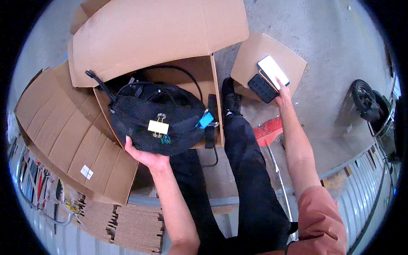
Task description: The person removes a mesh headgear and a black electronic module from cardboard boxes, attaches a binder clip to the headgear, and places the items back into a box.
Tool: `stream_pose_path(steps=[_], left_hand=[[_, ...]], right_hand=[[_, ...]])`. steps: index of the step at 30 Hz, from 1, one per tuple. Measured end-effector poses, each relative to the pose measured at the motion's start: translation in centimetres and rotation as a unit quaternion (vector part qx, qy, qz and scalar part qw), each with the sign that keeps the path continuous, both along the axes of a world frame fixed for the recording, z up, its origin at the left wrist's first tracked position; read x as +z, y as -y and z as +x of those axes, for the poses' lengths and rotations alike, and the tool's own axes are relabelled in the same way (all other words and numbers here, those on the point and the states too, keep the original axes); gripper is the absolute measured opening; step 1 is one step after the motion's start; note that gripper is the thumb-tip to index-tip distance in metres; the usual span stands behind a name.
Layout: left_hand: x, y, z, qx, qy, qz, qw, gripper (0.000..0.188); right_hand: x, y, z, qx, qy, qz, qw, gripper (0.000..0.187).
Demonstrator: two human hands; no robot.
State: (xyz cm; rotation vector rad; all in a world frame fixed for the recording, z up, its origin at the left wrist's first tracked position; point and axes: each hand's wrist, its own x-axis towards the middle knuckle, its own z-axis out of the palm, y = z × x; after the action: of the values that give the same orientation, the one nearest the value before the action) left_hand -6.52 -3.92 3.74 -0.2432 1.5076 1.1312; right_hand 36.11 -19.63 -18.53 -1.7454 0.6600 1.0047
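— Where is the black mesh bag (pixel 140 114) found relative to the hands?
— It is placed at the open cardboard box (pixel 217 102), just beyond the left hand (pixel 148 160), by which its near edge is touched; the right hand (pixel 282 94) is set well apart.
— How are the hands shaped?
— The left thumb is spread outward against the bag, but the fingers are hidden beneath, so whether it is gripped cannot be told. By the right, a white slab (pixel 273 69) and a black case (pixel 262 88) are pinched over a cardboard sheet (pixel 294 60).
— And the textures?
— The bag is rounded, made of soft netting, with a yellow clip (pixel 158 127) fastened on it; the slab is smooth and rectangular, the case ridged.
— Which way are they pointed?
— The bag's long axis is laid left to right; the slab's is slanted from far left to near right.
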Motion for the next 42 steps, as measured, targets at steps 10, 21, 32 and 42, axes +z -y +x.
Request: stream_pose_path(steps=[10, 21, 32, 42], left_hand=[[-2.8, 2.3, -0.8, -0.096, -0.207, -0.103, 0.968, 0.059], [-1.8, -2.0, -5.9, -0.282, -0.317, -0.102, 0.900, 0.091], [-2.3, -1.5, -5.6, -0.396, -0.350, -0.031, 0.848, 0.083], [0.5, -17.3, -15.4, -0.342, -0.431, 0.147, 0.822, 0.078]], right_hand=[[-3.1, 0.2, 0.2, 0.315, 0.185, -0.279, 0.888, 0.071], [17.8, -21.0, -10.8, 0.278, 0.033, 0.180, 0.943, 0.060], [23.9, -25.9, -12.7, 0.506, 0.174, 0.150, 0.832, 0.037], [25.6, -17.7, -15.9, 0.571, 0.574, 0.025, 0.586, 0.021]])
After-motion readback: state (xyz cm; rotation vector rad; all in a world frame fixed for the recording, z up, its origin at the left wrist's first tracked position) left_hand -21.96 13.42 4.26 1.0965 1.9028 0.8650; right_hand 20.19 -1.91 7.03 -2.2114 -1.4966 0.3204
